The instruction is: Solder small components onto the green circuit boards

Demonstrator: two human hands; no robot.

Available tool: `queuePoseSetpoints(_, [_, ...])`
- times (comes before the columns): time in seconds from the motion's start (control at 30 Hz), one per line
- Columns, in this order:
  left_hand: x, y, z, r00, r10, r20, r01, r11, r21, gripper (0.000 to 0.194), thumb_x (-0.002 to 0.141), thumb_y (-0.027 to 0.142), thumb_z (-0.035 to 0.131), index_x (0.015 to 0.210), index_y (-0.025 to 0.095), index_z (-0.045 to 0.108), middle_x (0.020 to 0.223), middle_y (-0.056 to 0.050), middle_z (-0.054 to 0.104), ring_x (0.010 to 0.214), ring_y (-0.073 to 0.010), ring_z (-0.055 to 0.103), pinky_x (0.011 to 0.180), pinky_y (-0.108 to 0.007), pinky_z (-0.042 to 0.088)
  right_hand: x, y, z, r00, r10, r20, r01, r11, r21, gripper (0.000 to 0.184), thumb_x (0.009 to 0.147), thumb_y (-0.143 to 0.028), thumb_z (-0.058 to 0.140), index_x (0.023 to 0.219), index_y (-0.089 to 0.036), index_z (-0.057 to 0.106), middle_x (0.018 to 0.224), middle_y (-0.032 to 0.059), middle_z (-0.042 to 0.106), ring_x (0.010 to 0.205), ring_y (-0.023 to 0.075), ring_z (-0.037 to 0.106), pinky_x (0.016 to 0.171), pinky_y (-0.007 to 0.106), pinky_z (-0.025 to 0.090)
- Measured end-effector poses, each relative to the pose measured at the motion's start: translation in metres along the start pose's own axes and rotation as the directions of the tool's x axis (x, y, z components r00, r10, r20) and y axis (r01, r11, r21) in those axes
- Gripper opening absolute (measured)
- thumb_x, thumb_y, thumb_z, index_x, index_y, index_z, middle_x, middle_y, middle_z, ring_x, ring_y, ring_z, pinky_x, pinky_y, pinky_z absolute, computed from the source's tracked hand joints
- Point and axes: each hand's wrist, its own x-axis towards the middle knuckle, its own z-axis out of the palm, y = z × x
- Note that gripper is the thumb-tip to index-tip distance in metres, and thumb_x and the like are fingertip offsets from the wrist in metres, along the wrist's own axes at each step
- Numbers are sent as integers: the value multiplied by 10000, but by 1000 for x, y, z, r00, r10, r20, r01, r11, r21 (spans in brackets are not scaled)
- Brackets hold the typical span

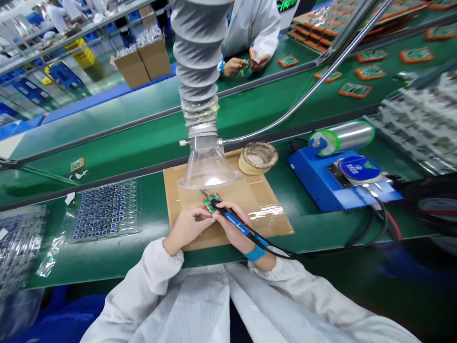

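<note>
My right hand is wrapped round a blue and black soldering iron. Its cable trails back over my wrist, and its metal tip reaches past a small green circuit board with orange edging. My left hand is closed, thumb and forefinger pinched at the near edge of that board; the exact grip is partly hidden. Both hands are close together over a brown cardboard sheet. Just beyond the board hangs the clear cone of a fume extractor hood on a grey ribbed hose.
Right of the cardboard is a blue soldering stand carrying a solder wire reel. A round pot sits at the cardboard's back edge. At left lies a tray of small blue parts. Across the green conveyor, a co-worker's hands hold an orange-edged piece.
</note>
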Motion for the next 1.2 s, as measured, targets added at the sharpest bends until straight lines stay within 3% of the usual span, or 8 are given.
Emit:
queuePoseSetpoints(0.13, [-1, -6, 1, 996, 31, -86, -29, 999, 20, 153, 845, 311, 733, 768, 184, 769, 767, -39, 713, 738, -170, 623, 710, -299, 466, 2, 5, 4, 1000, 20, -20, -20, 1000, -6, 187, 831, -332, 761, 987, -264, 684, 905, -1, 750, 797, 197, 724, 755, 328, 584])
queuePoseSetpoints(0.3, [6, -13, 3, 972, 204, -120, -186, 972, 140, 164, 875, 242, 700, 723, 196, 742, 726, -24, 673, 780, -175, 593, 785, -330, 449, 8, 12, 2, 996, -21, -89, 17, 999, -44, 204, 846, -347, 761, 1011, -250, 691, 923, 12, 757, 803, 196, 733, 776, 340, 603])
queuePoseSetpoints(0.47, [16, -20, -1, 976, 120, -179, -64, 955, 290, 145, 835, 166, 715, 697, 199, 742, 798, -28, 653, 835, -185, 575, 825, -357, 430, 11, 10, -24, 963, -144, -228, 107, 980, -166, 252, 842, -350, 784, 1062, -248, 717, 1027, 51, 779, 935, 229, 753, 883, 390, 610])
queuePoseSetpoints(0.53, [19, -21, -2, 982, 96, -163, -38, 944, 328, 166, 839, 168, 713, 677, 199, 734, 785, -23, 653, 834, -187, 571, 839, -367, 424, 7, 11, -36, 959, -199, -203, 149, 960, -235, 213, 859, -332, 759, 1053, -251, 721, 1032, 58, 777, 951, 234, 750, 869, 389, 614])
queuePoseSetpoints(0.7, [24, -19, -2, 987, 72, -140, -19, 937, 349, 203, 825, 133, 702, 632, 195, 712, 768, -20, 649, 838, -189, 573, 828, -364, 433, -10, 17, -50, 942, -284, -178, 224, 929, -295, 60, 879, -284, 688, 918, -240, 676, 840, 36, 726, 756, 204, 720, 688, 334, 598])
queuePoseSetpoints(0.9, [27, -15, -3, 989, 70, -131, -17, 930, 366, 198, 810, 118, 710, 625, 188, 698, 761, -20, 654, 854, -197, 576, 856, -378, 441, -13, 12, -48, 956, -291, -37, 256, 889, -378, 58, 855, -242, 687, 898, -248, 648, 819, 19, 718, 732, 197, 706, 662, 320, 567])
queuePoseSetpoints(1.2, [29, -12, -5, 995, 12, -95, 26, 924, 381, 204, 807, 128, 692, 614, 195, 696, 789, -25, 664, 896, -213, 587, 873, -391, 446, -7, 7, -44, 949, -314, -16, 279, 864, -420, 51, 852, -248, 684, 881, -252, 643, 800, 11, 731, 713, 188, 715, 649, 307, 573])
